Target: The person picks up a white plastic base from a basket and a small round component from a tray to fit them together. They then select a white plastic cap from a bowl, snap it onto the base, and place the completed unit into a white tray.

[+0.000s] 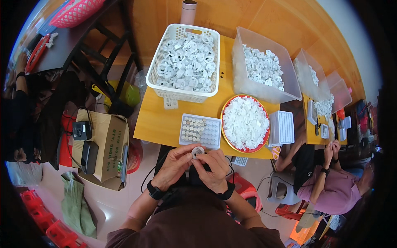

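Between the fingertips of both hands, just past the table's near edge, is a small round whitish plastic part [198,151]. My left hand [175,165] pinches it from the left, and my right hand [213,167] grips its right side. Right beyond them lies a white tray [212,142] with round pockets, its left portion filled with several beige round pieces [192,129]. A red-rimmed round plate [223,124] heaped with small white plastic pieces [246,122] stands to the tray's right. Fine detail of the held part is too small to make out.
A white basket [155,78] and a translucent bin [289,91], both full of white round parts, stand at the back of the wooden table [151,120]. Stacked white trays [282,128] and scissors [276,152] are at right. A cardboard box [109,144] sits left; another person [331,186] works at right.
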Available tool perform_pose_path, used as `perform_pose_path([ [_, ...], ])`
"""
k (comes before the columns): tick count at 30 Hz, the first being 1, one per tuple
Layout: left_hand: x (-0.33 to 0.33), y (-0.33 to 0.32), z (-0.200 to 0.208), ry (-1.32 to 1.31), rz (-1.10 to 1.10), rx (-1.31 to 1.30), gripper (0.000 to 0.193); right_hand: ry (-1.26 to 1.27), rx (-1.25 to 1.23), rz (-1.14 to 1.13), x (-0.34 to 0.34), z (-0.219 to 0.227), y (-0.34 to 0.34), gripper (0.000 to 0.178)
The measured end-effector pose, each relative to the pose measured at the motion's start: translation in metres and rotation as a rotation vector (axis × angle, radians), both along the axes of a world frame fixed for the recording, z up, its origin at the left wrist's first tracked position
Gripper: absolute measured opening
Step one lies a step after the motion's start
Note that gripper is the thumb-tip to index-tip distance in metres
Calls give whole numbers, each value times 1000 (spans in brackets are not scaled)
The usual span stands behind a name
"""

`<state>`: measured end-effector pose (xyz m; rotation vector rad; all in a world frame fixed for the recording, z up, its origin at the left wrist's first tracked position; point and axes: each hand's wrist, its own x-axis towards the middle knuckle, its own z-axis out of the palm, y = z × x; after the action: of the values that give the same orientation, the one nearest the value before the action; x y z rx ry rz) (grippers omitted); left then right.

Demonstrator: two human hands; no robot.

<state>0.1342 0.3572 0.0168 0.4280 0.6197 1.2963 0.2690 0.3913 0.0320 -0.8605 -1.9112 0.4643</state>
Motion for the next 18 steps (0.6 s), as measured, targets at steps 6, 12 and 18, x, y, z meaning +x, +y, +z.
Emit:
perform_pose_path([
  [6,-10,1,-19,-70,81,-35,30,28,-216,-63,2,0,16,18],
  [12,-16,3,-15,-67,137,-72,32,-166,-157,-159,8,-25,69,14],
  [18,-17,0,-18,-101,133,-82,32,-316,-96,-118,3,-30,77,14],
])
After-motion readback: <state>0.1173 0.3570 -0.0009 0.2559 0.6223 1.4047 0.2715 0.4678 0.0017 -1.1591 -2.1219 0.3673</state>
